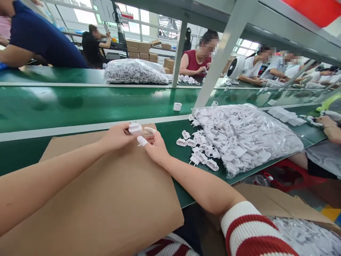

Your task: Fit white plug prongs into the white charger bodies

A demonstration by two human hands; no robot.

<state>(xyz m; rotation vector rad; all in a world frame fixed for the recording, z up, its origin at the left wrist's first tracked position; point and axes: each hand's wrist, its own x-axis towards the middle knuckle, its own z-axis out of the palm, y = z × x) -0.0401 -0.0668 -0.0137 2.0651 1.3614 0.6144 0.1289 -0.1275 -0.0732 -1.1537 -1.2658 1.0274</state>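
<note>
My left hand (117,136) is closed on a white plug adapter housing (135,128), held above the near edge of the green belt line. Close beside it, my right hand (156,146) has its fingers curled in, with white covers on the thumb and a fingertip. What the right fingers hold, if anything, is hidden. Beneath both hands lies a large sheet of brown cardboard (114,199). To the right, several loose white plug pieces (198,149) with metal pins are scattered on the green surface, next to a clear plastic bag (255,135) full of similar white pieces.
A single white housing (177,106) stands on the green conveyor belt (80,103). Across it lies another filled bag (135,71). A slanted metal post (215,60) rises ahead. Co-workers sit along the line. An open carton (271,199) with bagged pieces is at lower right.
</note>
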